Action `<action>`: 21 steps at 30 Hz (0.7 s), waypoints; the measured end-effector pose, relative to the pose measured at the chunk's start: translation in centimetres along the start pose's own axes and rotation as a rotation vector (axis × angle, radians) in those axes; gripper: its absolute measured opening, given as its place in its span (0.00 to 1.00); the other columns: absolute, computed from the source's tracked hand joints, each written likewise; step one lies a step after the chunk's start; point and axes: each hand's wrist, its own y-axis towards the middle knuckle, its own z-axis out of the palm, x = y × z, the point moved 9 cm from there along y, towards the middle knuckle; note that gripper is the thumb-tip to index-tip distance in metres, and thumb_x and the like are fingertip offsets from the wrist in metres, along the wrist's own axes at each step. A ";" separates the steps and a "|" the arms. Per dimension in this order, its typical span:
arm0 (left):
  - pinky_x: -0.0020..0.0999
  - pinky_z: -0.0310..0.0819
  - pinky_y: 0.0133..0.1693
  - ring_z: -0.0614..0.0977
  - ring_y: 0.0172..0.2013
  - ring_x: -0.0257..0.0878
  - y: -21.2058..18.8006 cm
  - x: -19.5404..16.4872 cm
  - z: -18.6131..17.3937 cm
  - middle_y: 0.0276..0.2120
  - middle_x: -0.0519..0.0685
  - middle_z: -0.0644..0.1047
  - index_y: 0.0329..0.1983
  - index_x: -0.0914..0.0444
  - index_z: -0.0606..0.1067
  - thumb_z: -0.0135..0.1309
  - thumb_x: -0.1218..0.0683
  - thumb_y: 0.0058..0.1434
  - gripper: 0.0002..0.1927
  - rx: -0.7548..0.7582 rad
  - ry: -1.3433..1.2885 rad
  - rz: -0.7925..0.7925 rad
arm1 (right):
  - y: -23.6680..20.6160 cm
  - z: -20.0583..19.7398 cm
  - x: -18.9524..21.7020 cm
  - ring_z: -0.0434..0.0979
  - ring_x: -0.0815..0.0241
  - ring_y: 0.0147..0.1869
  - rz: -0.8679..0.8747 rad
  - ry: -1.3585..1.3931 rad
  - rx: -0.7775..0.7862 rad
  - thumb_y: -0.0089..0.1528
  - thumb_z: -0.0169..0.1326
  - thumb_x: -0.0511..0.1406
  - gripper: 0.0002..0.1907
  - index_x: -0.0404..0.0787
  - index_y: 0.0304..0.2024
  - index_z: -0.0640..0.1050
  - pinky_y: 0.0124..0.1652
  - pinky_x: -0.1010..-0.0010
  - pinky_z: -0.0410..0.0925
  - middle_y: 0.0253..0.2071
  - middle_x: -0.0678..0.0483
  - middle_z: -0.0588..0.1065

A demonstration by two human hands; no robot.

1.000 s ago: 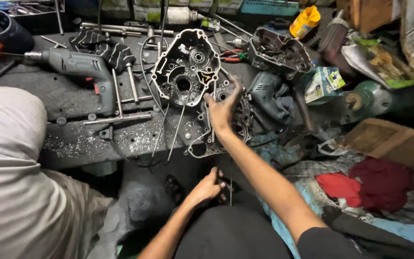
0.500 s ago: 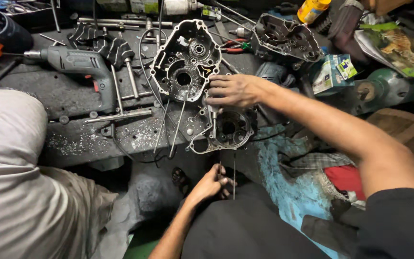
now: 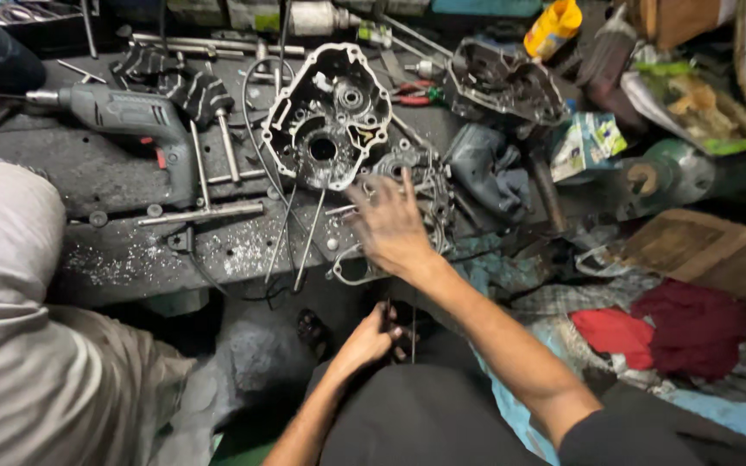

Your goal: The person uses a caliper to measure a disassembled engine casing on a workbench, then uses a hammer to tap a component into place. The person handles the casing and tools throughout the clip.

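From the head camera, the right hand (image 3: 388, 226) is stretched out over the workbench (image 3: 114, 168), fingers spread apart, hovering on or just above a round metal engine cover (image 3: 416, 185); whether it actually touches is hard to tell. Just behind that cover stands a bigger engine case (image 3: 328, 116), open side up. Left of the case lies a grey power drill (image 3: 135, 116), with loose metal rods (image 3: 300, 233) between. The left hand (image 3: 373, 335) is low, near the lap, well below the case, fingers closed around a thin metal rod (image 3: 414, 332). A person's light-clothed knee (image 3: 10, 259) sits far left
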 end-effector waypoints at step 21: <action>0.37 0.80 0.41 0.86 0.44 0.41 -0.4 -3.4 0.4 0.46 0.60 0.82 0.59 0.64 0.62 0.49 0.69 0.67 0.20 0.139 -0.106 0.340 | 2.9 -1.5 -0.1 0.78 0.43 0.53 0.003 0.387 0.600 0.67 0.45 0.45 0.23 0.50 0.64 0.72 0.51 0.53 0.71 0.49 0.43 0.77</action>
